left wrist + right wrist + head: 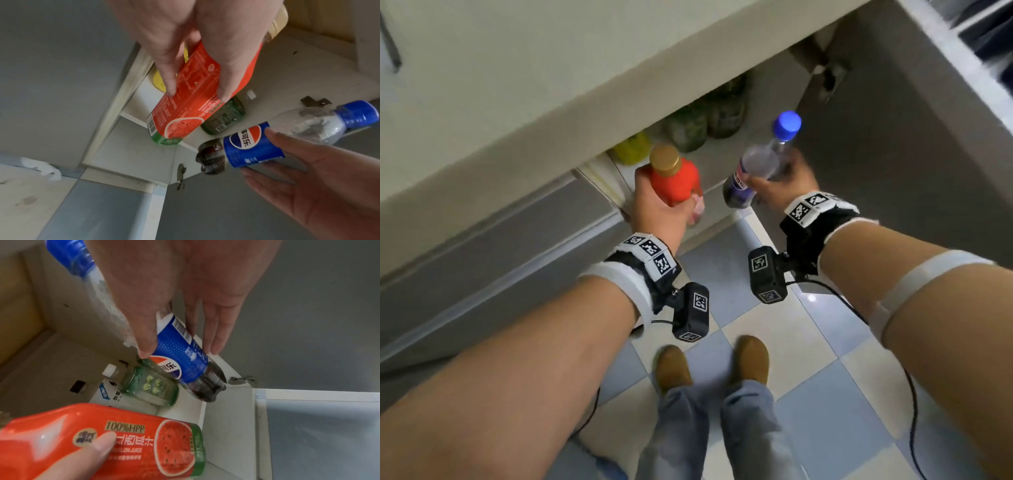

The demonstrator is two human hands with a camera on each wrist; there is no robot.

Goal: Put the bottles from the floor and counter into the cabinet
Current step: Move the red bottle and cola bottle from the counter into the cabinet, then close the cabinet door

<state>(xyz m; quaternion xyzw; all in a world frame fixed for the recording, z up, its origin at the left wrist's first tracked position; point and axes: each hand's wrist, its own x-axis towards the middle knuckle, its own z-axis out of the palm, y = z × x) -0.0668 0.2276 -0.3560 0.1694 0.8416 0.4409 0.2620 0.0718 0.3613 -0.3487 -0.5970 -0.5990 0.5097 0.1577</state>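
Note:
My left hand [654, 207] grips a red watermelon juice bottle [678, 185] with a gold cap, tilted toward the open cabinet [717, 164]. In the left wrist view the fingers [168, 76] wrap its red label [185, 104]. My right hand [787, 178] holds a cola bottle [760, 161] with a blue cap and blue label, tilted, cap pointing up and away. The right wrist view shows this bottle [180, 356] between thumb and fingers [216, 331], with dark drink only in its bottom part. Both bottles hover just in front of the cabinet shelf.
Inside the cabinet stand two green bottles [688, 128] [726, 106] and a yellow one [631, 149]; a white-capped bottle [110, 371] lies behind. The grey cabinet door [893, 154] stands open on the right. The counter edge [551, 102] overhangs above. Checkered floor tiles [825, 377] lie below.

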